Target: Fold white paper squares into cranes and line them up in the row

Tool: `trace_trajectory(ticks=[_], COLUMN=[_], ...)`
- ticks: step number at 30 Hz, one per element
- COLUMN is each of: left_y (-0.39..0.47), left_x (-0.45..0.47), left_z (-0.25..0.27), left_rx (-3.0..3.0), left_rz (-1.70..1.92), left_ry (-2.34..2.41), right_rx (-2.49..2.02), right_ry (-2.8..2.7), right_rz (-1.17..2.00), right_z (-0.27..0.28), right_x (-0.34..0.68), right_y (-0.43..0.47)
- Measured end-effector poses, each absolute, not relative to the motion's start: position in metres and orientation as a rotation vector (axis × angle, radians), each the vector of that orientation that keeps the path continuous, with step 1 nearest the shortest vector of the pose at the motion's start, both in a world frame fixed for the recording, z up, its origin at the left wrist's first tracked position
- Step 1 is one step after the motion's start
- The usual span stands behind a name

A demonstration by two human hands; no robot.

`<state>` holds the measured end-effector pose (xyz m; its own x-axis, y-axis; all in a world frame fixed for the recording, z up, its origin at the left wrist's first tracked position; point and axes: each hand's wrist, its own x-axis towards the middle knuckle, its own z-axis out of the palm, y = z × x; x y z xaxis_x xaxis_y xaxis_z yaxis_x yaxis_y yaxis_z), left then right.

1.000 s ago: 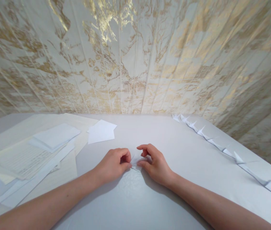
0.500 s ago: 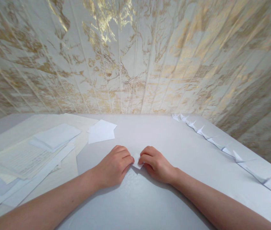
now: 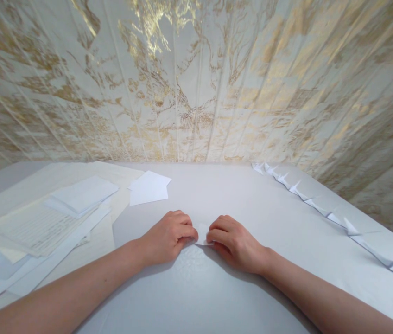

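A small piece of folded white paper is stretched between my two hands, low over the middle of the white table. My left hand pinches its left side, thumb and fingers pressed together. On the opposite side my right hand grips the paper's right edge, fingers curled. The fingers cover both ends of the paper, so its full folded shape is hidden.
Folded white paper cranes stand in a row along the table's right edge. Square white sheets lie at the back left. Beside them are stacked papers and a printed sheet. A gold-patterned wall covering rises behind the table.
My right hand has shifted slightly right and the gap between the hands has widened a little. The paper's lower edge, pointed before, now looks straighter. The view has also shifted slightly.
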<state>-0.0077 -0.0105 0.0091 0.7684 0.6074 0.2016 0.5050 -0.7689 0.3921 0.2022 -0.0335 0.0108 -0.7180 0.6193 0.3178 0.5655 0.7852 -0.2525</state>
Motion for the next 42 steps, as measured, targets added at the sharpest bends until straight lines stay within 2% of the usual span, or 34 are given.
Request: trace_trajectory(ticks=[5, 11, 19, 33, 42], left_y=[-0.014, -0.02, -0.025, -0.023, -0.02], left_x=[-0.006, -0.002, 0.004, 0.019, 0.024], left_z=[0.011, 0.012, 0.011, 0.011, 0.01], left_rx=[2.647, 2.68, 2.665, 2.357, 2.361], left_rz=[0.468, 0.496, 0.448, 0.456, 0.398], left_ry=[0.858, 0.886, 0.985, 1.241, 1.345], right_rx=[-0.883, -0.842, -1.123, -1.495, -1.548], right_ry=[-2.613, -2.515, -2.283, -2.236, -2.265], right_rz=[0.193, 0.35, 0.553, 0.506, 0.523], right_z=[0.014, 0.012, 0.004, 0.008, 0.01], right_x=[0.203, 0.206, 0.202, 0.192, 0.192], right_y=[-0.036, -0.038, -0.039, -0.036, -0.034])
